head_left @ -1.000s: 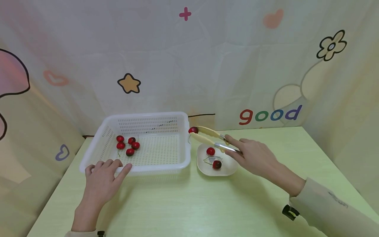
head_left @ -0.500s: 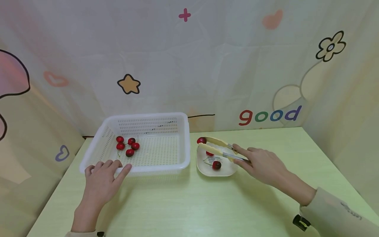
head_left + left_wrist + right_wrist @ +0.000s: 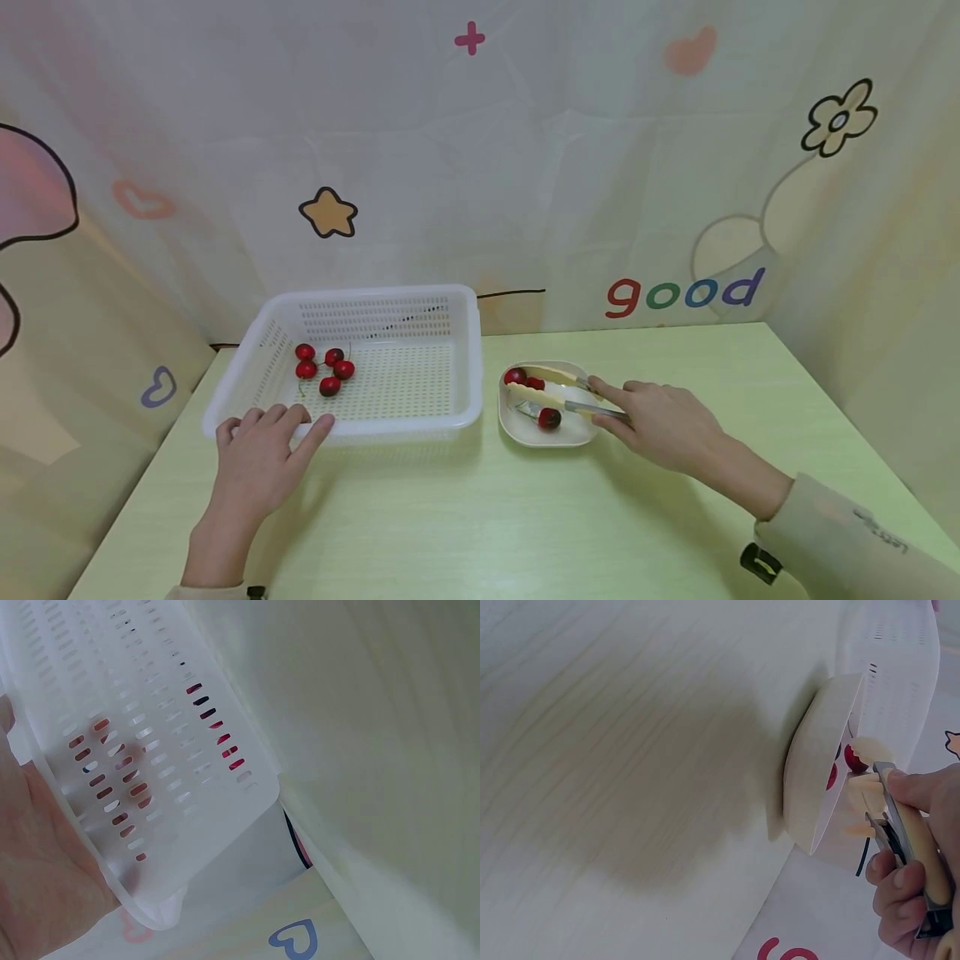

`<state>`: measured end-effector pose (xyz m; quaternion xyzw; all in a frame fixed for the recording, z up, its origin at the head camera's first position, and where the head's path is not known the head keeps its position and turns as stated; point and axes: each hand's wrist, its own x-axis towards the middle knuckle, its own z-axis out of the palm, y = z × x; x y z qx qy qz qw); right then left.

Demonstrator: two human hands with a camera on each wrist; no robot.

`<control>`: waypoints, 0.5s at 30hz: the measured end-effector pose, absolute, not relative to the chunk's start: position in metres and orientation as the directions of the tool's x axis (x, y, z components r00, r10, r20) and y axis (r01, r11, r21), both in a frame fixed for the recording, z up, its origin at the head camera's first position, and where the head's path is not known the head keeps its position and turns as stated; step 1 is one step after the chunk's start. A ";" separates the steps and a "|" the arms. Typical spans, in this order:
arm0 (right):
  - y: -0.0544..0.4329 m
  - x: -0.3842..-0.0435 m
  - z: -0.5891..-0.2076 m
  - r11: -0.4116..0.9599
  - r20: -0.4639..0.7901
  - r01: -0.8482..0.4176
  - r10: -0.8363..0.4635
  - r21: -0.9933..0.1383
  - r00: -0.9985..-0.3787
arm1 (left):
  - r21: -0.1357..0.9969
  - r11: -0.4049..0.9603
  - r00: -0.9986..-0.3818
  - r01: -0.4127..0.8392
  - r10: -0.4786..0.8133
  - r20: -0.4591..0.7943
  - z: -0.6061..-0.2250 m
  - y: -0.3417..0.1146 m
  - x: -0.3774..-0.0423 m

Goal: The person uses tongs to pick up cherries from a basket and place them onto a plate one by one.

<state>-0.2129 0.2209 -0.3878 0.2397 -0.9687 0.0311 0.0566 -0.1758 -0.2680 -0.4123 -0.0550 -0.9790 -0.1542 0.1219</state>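
Observation:
My left hand (image 3: 258, 458) grips the near rim of a white slotted plastic basket (image 3: 405, 427); in the left wrist view its fingers show through the slots. Several red cherries (image 3: 330, 386) lie in the basket's left half. With my right hand (image 3: 667, 425) I hold food tongs (image 3: 573, 407) with metal arms and pale yellow tips. Between the tips is a dark red cherry (image 3: 513, 376), at the far left part of a small cream dish (image 3: 525, 437). Two other cherries rest in the dish, one (image 3: 550, 418) near its middle, one (image 3: 536, 383) partly behind the tongs.
Basket and dish stand side by side on a pale green table (image 3: 480, 517), with a narrow gap between them. A printed curtain (image 3: 510, 167) hangs behind the table and along both sides.
My right hand has moved the tongs and their cherry from beside the basket's right rim rightward, then down into the dish. The left hand and basket have stayed put.

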 end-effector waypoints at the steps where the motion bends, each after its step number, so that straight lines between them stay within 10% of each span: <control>1: 0.220 -0.213 -0.388 0.883 0.121 -0.468 -0.462 -0.029 -0.879 | 0.288 0.947 -0.965 0.144 0.070 0.254 -0.412 -0.268 -0.176; 15: 0.218 -0.217 -0.391 0.886 0.122 -0.464 -0.460 -0.003 -0.879 | 0.288 0.948 -0.968 0.136 0.065 0.243 -0.412 -0.268 -0.176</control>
